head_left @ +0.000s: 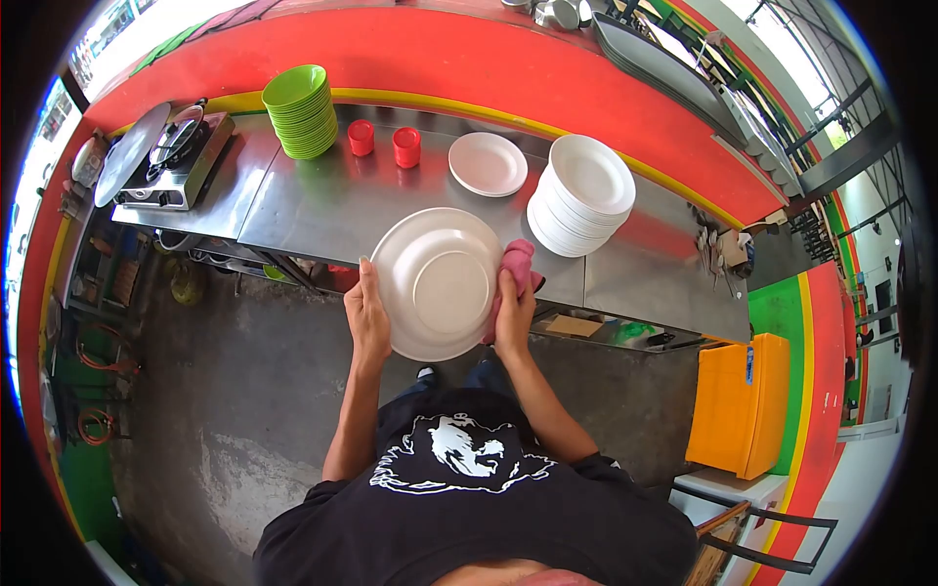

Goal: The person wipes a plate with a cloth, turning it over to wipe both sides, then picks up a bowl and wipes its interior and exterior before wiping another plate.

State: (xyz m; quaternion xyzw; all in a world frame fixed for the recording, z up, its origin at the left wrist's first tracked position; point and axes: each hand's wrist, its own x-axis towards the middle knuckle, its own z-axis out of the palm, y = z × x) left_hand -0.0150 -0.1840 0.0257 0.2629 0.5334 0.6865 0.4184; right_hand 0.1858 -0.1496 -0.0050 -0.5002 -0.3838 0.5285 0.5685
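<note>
A white plate (pixel 452 291) is held up in front of my body, its underside ring facing me. My left hand (pixel 367 314) grips its left rim, thumb along the edge. At the right rim, my right hand (pixel 512 314) holds the plate together with a pink cloth (pixel 517 259), which bunches above the fingers. Beyond the plate, on the steel counter (pixel 352 210), lies a single white plate (pixel 488 164). To its right rises a leaning stack of white plates (pixel 582 195).
Green bowls (pixel 299 112) stand stacked at the counter's back left, beside two red cup stacks, one nearer (pixel 406 146). A gas stove (pixel 181 161) is at the far left. Cutlery (pixel 718 252) lies at the right end. An orange box (pixel 739 405) stands to my right.
</note>
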